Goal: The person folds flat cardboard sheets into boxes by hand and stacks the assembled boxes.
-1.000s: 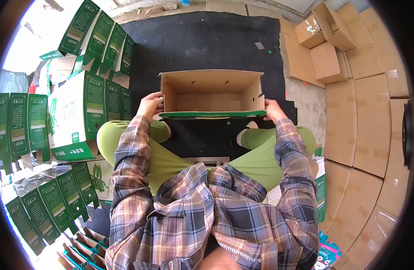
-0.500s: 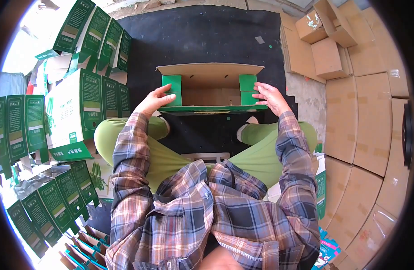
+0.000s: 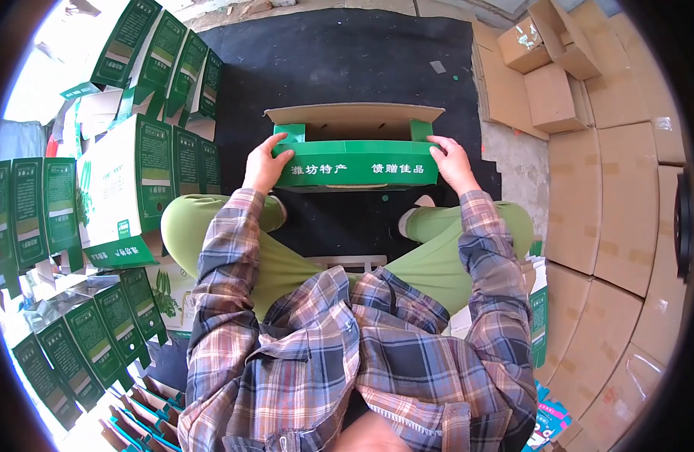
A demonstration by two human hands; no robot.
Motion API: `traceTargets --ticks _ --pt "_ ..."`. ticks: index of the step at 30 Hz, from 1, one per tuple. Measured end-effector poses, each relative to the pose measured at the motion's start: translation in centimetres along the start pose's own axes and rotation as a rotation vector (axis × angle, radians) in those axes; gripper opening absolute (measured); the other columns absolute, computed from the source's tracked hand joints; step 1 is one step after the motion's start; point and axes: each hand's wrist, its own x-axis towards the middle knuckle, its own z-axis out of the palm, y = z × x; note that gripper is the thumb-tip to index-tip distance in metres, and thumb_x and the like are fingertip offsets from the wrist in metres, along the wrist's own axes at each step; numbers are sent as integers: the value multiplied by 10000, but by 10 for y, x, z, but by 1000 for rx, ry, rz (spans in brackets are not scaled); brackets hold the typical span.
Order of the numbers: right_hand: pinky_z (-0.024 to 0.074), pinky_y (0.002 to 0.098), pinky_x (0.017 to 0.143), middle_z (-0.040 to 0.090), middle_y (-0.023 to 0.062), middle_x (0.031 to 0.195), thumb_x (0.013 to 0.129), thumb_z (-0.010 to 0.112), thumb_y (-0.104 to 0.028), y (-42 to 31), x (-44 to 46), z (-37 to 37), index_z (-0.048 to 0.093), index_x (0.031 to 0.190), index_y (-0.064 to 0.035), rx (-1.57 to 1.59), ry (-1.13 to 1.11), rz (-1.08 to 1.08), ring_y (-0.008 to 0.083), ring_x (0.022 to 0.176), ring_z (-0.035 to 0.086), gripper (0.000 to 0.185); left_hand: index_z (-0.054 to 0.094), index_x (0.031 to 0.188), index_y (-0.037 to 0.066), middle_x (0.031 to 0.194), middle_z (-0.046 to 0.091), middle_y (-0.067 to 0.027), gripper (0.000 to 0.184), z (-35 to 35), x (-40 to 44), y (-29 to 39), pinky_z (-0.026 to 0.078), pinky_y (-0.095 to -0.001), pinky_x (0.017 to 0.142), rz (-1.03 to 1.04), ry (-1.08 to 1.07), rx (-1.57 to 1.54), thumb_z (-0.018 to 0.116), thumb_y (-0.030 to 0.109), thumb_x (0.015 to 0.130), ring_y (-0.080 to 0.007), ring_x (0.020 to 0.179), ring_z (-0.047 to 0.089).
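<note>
A green cardboard box (image 3: 358,185) stands between my bent legs, partly open at the top. Its near flap (image 3: 358,165), green with white lettering, is raised and leans over the opening. My left hand (image 3: 265,162) grips the flap's left end between thumb and fingers. At the opposite end, my right hand (image 3: 455,164) grips it in the same way. The far flap (image 3: 354,115) stands up with its brown inner side showing. Green side flaps (image 3: 290,133) are folded inward at both ends. Most of the box's inside is hidden behind the near flap.
Green and white printed boxes (image 3: 121,181) stand stacked on my left. Large brown cartons (image 3: 573,196) form a wall on my right, with small open cartons (image 3: 550,94) at the far right. Beneath the box lies a black mat (image 3: 339,60).
The near flap has swung up and over the opening, so its lettering now shows. Both hands have closed on its ends and moved slightly inward.
</note>
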Motion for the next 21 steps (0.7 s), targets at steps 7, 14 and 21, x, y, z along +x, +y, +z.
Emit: traceTargets --ticks 7,14,21 --pt "432 411 951 382 174 1335 673 768 -137 -23 -37 23 467 1294 -121 -549 72 -137 369 1116 484 689 640 1074 132 1086 533 -127 324 16 -10 12 472 -389 832 93 156 380 681 173 756 -307 968 551" --pt "412 423 982 315 161 1347 533 830 -69 -34 -47 34 425 1325 -117 -514 25 -204 388 1186 403 891 616 1082 119 1130 492 -135 452 20 -16 16 459 -408 873 109 139 247 759 113 653 -341 1034 509" --pt "432 435 950 391 136 1229 518 836 -69 -34 -45 35 455 1286 -162 -644 26 -273 368 1142 416 862 529 1187 173 1168 460 -115 805 26 -33 35 441 -482 911 247 -22 538 871 180 458 -427 1128 386"
